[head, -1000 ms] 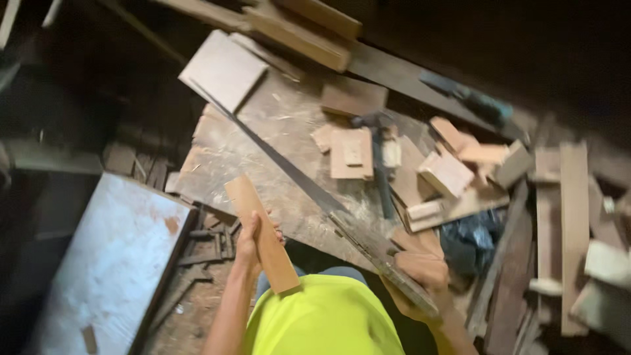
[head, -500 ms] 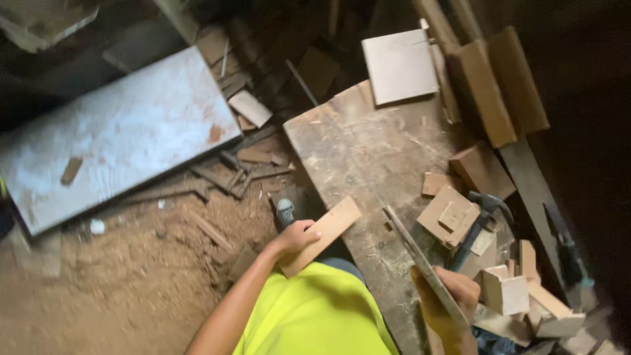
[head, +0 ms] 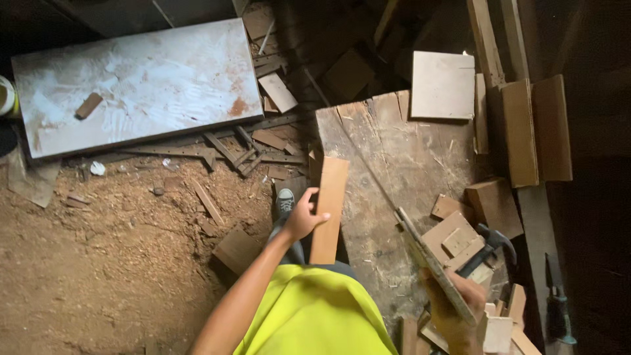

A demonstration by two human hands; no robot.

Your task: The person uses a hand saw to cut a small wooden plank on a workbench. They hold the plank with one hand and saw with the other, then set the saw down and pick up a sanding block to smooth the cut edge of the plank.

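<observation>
My left hand (head: 302, 218) grips a short, light brown wooden board (head: 330, 197) by its left edge, holding it lengthwise over the left side of a worn workbench top (head: 401, 164). My right hand (head: 453, 314), low at the right, is closed on the handle end of a handsaw (head: 430, 263). Its thin blade runs up and to the left across the bench top. My yellow shirt (head: 315, 309) fills the bottom middle.
A hammer (head: 488, 242) and several wood offcuts (head: 453, 236) lie on the bench's right side, with a pale square panel (head: 442, 84) at its far end. A grey metal sheet (head: 144, 79) lies on the sawdust floor (head: 98, 263). My shoe (head: 284, 200) shows beside the bench.
The view has swung left over the floor and bench. The board in my left hand has turned from slanted to nearly lengthwise. The saw stays in my right hand.
</observation>
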